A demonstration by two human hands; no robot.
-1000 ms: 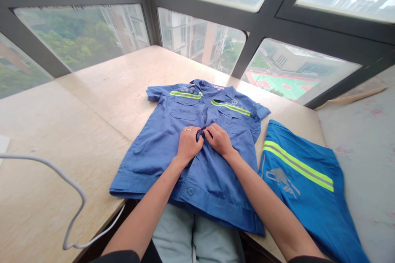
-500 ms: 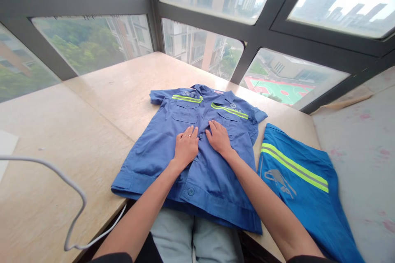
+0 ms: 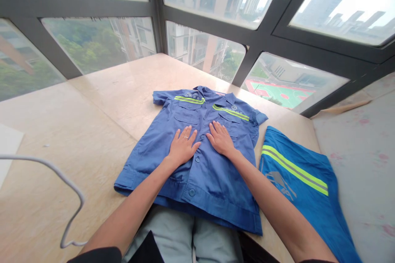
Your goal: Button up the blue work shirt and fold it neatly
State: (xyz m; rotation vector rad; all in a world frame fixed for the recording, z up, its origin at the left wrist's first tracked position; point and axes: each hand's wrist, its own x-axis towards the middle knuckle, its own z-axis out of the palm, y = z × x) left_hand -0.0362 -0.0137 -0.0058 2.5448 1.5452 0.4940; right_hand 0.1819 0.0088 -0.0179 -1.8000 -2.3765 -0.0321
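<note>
A wooden table [image 3: 92, 131] fills the left and middle of the frame. It sits in a corner of big windows [image 3: 203, 45] with dark frames, and buildings and trees show outside. A white cord [image 3: 66, 181] curls over the table at the lower left. It is well apart from the hands. A bit of white paper [image 3: 9, 144] lies at the far left edge. On the right side, just beside the shirt, lies a brighter blue cloth [image 3: 302, 189] with yellow-green and grey stripes. It runs down toward the lower right corner. Past it, at the far right, is a pale surface [image 3: 364, 152] with faint pink marks. Nothing lies on top of the shirt but the two hands.

The blue shirt [image 3: 160, 152] lies flat in the middle of the frame, front side up. Its collar points away, toward the windows at the top. Its bottom edge is near the person and hangs a little over the table edge, above the person's grey trousers [image 3: 185, 238]. So its long way runs from the bottom of the frame up to the top, leaning a little to the right. The short sleeves stick out to the left and right. Two yellow-green stripes cross the chest.

The left hand [image 3: 182, 148] lies flat on the shirt, left of the button line, with its fingers spread wide and a ring on one. The right hand [image 3: 220, 139] lies flat just right of the button line, fingers straight and open too. Neither hand grips anything. They are close together but do not touch.
</note>
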